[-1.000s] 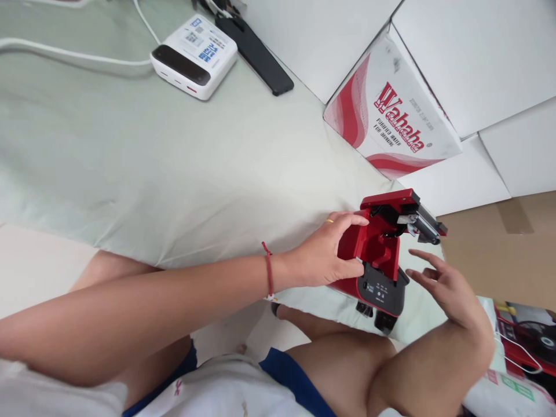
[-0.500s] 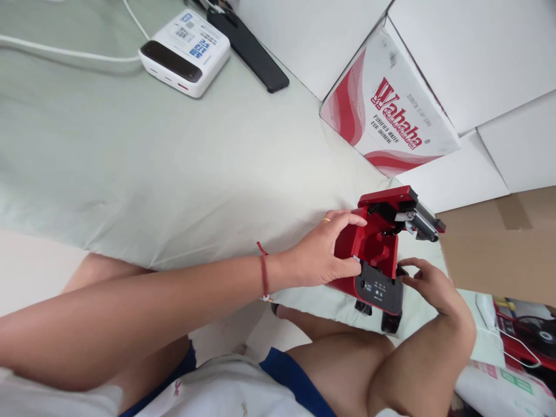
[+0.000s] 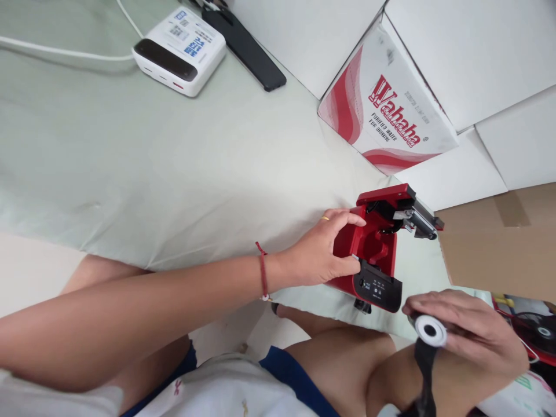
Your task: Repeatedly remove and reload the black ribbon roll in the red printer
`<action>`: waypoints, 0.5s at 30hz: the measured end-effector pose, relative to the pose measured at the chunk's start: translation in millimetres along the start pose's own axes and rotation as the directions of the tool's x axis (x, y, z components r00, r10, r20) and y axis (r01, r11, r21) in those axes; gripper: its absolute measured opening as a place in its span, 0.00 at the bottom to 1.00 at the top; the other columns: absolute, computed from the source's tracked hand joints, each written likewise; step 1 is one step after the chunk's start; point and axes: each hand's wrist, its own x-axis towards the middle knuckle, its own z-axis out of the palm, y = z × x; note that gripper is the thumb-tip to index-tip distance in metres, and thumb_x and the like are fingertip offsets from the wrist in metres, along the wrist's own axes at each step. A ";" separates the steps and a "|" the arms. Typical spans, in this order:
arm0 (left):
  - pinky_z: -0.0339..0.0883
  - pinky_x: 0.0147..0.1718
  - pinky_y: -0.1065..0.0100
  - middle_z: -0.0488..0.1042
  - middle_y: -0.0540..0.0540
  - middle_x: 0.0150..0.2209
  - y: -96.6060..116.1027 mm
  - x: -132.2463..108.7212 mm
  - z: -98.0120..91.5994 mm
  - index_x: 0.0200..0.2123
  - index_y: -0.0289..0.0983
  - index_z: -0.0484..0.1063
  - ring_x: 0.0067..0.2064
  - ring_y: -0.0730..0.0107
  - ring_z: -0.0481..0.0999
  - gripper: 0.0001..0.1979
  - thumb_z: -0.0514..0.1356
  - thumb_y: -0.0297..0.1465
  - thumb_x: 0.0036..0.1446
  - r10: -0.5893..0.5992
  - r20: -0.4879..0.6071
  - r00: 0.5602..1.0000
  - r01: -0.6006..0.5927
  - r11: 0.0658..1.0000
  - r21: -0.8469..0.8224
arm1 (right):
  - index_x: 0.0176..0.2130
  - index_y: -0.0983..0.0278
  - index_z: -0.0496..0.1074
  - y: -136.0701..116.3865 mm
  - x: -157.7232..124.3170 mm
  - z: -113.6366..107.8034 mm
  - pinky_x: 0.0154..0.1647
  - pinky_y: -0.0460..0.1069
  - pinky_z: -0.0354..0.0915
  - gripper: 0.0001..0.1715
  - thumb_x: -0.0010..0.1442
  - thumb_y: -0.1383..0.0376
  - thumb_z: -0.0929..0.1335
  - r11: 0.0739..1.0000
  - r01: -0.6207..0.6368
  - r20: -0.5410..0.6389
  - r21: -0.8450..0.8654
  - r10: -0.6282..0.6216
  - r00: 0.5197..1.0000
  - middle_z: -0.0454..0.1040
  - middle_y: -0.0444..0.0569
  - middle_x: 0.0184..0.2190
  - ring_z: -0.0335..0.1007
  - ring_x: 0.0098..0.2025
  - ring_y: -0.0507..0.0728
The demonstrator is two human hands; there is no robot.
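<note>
A small red and black printer (image 3: 377,255) with its lid swung open sits at the near edge of a pale green covered table (image 3: 174,156). My left hand (image 3: 324,252), with a ring and a red wrist cord, grips the printer's left side, thumb on the front and fingers over the top. My right hand (image 3: 471,327) is lower right of the printer, closed around a roll with a white core (image 3: 430,331) and a dark strip hanging down from it.
A white charging box (image 3: 179,49) with a cable and a black flat device (image 3: 247,46) lie at the table's far side. A red and white Wahaha carton (image 3: 391,110) and white boxes stand behind. A brown cardboard box (image 3: 499,237) is at right. My bare knees are below.
My right hand touched the printer's right front side, then drew back toward me and now holds the roll. My left hand stayed on the printer.
</note>
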 end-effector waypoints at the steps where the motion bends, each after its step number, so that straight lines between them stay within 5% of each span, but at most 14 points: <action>1: 0.53 0.76 0.40 0.66 0.39 0.68 -0.4 0.1 0.1 0.57 0.45 0.70 0.72 0.48 0.65 0.29 0.67 0.29 0.51 -0.001 0.000 1.000 0.001 1.000 0.000 | 0.66 0.45 0.78 -8.8 10.0 4.3 0.50 0.49 0.81 0.26 0.71 0.60 0.73 0.999 -0.038 -0.067 -0.034 0.035 0.997 0.87 0.47 0.51 0.88 0.49 0.61; 5: 0.54 0.76 0.40 0.66 0.39 0.68 -1.3 0.3 0.4 0.57 0.45 0.70 0.72 0.48 0.65 0.29 0.67 0.30 0.50 0.005 -0.011 1.000 -0.005 1.000 -0.010 | 0.64 0.53 0.80 -39.5 63.0 25.0 0.52 0.48 0.80 0.23 0.71 0.58 0.72 0.947 -0.270 -0.330 -0.177 0.201 0.922 0.85 0.49 0.56 0.86 0.52 0.60; 7: 0.55 0.76 0.41 0.65 0.39 0.69 -0.7 0.0 0.4 0.57 0.45 0.70 0.73 0.48 0.64 0.29 0.66 0.29 0.50 0.008 -0.011 1.000 -0.008 1.000 -0.010 | 0.64 0.58 0.79 -44.6 84.7 32.3 0.55 0.50 0.80 0.24 0.73 0.56 0.70 0.919 -0.325 -0.367 -0.223 0.230 0.901 0.84 0.51 0.57 0.85 0.54 0.60; 15: 0.64 0.70 0.43 0.68 0.39 0.65 2.1 -1.7 0.6 0.58 0.44 0.69 0.66 0.50 0.72 0.29 0.66 0.29 0.51 0.007 -0.021 1.000 -0.007 1.000 0.002 | 0.69 0.62 0.74 -20.5 112.9 39.5 0.61 0.61 0.78 0.30 0.75 0.58 0.61 0.860 -0.416 -0.128 -0.295 0.396 0.909 0.79 0.55 0.64 0.81 0.61 0.65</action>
